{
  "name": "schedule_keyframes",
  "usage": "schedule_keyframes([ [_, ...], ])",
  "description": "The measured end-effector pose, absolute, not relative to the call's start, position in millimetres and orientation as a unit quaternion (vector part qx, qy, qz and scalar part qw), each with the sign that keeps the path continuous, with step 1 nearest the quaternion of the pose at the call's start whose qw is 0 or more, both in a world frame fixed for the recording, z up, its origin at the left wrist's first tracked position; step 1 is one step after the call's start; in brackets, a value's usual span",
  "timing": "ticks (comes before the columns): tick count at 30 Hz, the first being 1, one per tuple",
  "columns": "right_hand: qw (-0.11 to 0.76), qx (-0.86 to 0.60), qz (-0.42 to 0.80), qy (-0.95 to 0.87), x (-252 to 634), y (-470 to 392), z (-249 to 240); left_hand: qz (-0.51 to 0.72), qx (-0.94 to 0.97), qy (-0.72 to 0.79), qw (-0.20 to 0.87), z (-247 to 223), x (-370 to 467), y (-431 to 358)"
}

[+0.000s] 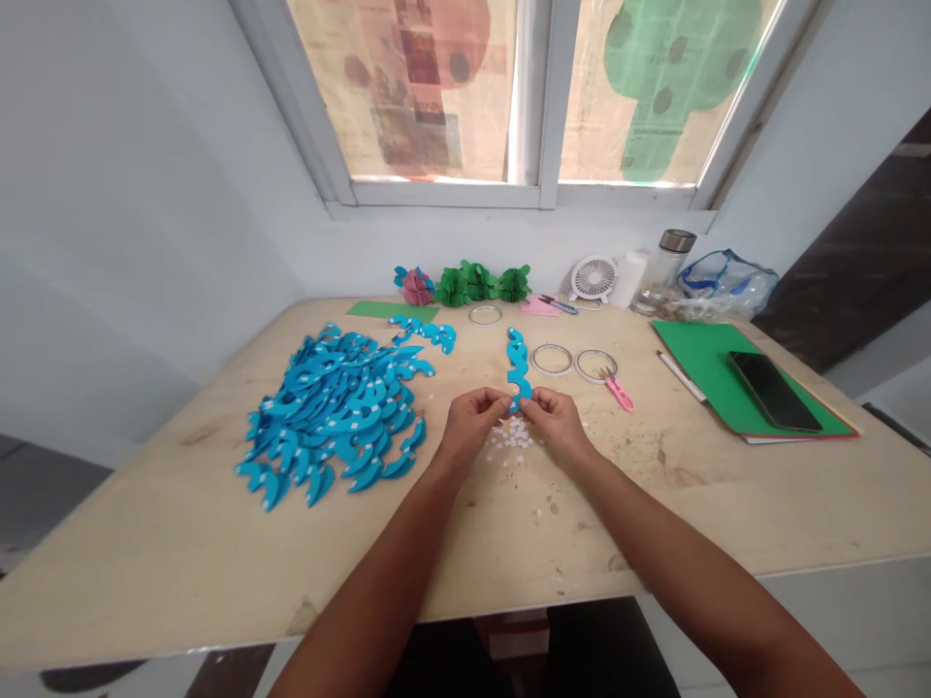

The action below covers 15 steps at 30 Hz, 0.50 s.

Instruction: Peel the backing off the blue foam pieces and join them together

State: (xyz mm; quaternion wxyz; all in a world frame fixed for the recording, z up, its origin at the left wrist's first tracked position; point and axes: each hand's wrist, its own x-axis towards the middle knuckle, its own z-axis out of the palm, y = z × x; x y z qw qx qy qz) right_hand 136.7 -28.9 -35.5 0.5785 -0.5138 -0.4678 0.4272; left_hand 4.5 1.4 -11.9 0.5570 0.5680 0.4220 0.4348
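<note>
A wavy blue paper strip [517, 361] lies on the table in front of me, its near end between my hands. My left hand [469, 425] pinches that end from the left, thumb and forefinger pressed together. On the other side my right hand [560, 425] grips the same end in a similar pinch. Small white paper bits [513, 436] are scattered just below my fingertips. To the left spreads a large heap of curved blue paper pieces [349, 397], many with small white squares on them. A few more blue pieces [436, 335] lie beyond the heap.
Two tape rolls [552, 372] and pink-handled scissors [619, 392] lie right of the strip. Farther right, a phone [775, 390] rests on green sheets [698, 368] beside a pen [681, 376]. Green paper flowers [476, 281], a small fan [593, 278] and a bottle [665, 260] stand along the wall.
</note>
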Motion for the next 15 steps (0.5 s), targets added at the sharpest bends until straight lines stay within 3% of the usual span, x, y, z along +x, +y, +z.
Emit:
schedule_keyframes([
  [7,0.577,-0.551,0.387,-0.462,139.4,-25.9,-39.1,0.478,0.652,0.448,0.382,-12.7,5.1,0.3],
  [15,0.571,-0.552,0.363,-0.487,139.5,-25.8,-40.5,0.432,0.750,0.438,0.244,-22.0,6.9,-0.5],
])
